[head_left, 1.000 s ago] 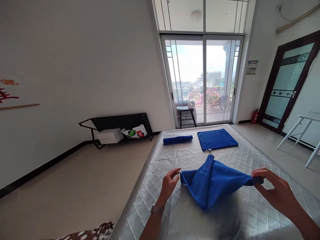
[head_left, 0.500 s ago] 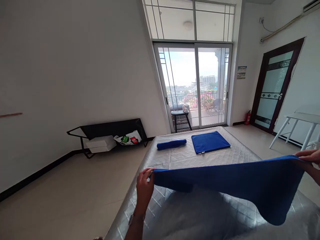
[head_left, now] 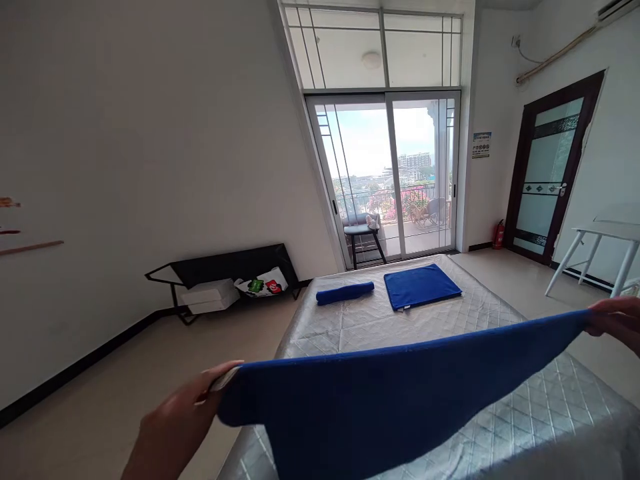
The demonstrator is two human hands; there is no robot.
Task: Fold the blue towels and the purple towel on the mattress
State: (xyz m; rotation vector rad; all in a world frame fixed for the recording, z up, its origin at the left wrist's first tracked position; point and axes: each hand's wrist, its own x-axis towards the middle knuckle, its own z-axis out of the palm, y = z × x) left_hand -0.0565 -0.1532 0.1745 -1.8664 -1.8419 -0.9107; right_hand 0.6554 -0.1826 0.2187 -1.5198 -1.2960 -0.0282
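Note:
A large blue cloth (head_left: 380, 400) hangs stretched between both hands above a silvery quilted mattress (head_left: 530, 400). Its left top corner is pinched in my left hand (head_left: 185, 407), out past the mattress's left side. My right hand (head_left: 617, 317), at the right edge of the view, grips the other top corner. Farther back on the mattress lie a rolled blue cloth (head_left: 345, 293) and, to its right, a flat folded blue cloth (head_left: 423, 287) with a small white tag.
A black frame (head_left: 225, 267) with white boxes (head_left: 210, 297) and a printed bag (head_left: 263, 285) stands by the left wall. Beyond the mattress are glass sliding doors (head_left: 393, 180) and a stool (head_left: 363, 231). A white table (head_left: 613, 230) stands at right.
My left hand has moved left and toward the camera, pulling the blue cloth wider and tauter. It now hangs lower in the middle. The view has shifted slightly.

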